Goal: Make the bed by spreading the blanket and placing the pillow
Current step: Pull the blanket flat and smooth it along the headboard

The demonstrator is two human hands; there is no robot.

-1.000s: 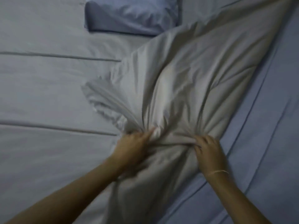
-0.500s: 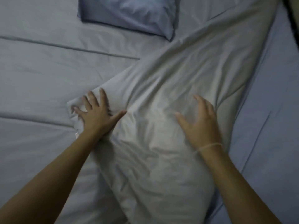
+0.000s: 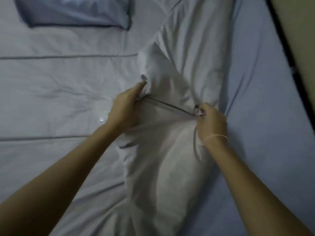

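Item: blanket (image 3: 172, 150), pale, unspread. It lies bunched in a long ridge down the bed (image 3: 59, 99), from the near edge toward the head end, with the flat quilted cover showing to its left and the blue sheet (image 3: 265, 116) to its right.

Item: left hand (image 3: 125, 109). Fingers curled round a wad of blanket at the ridge's left side, gripping it.

Item: right hand (image 3: 210, 122). Fingers pinch a fold at the ridge's right side; a thin band sits at the wrist. Between the two hands a hem is drawn taut as a dark line, probably the blanket's edge, though blur leaves that unsure. The paired grip looks meant to find that edge so the cloth can be opened outward.

Item: pillow (image 3: 75, 12), blue-grey, beyond the blanket and to its left, at the head end, apart from the ridge, not yet set in place.

Status, as judged: spreading barely begun.
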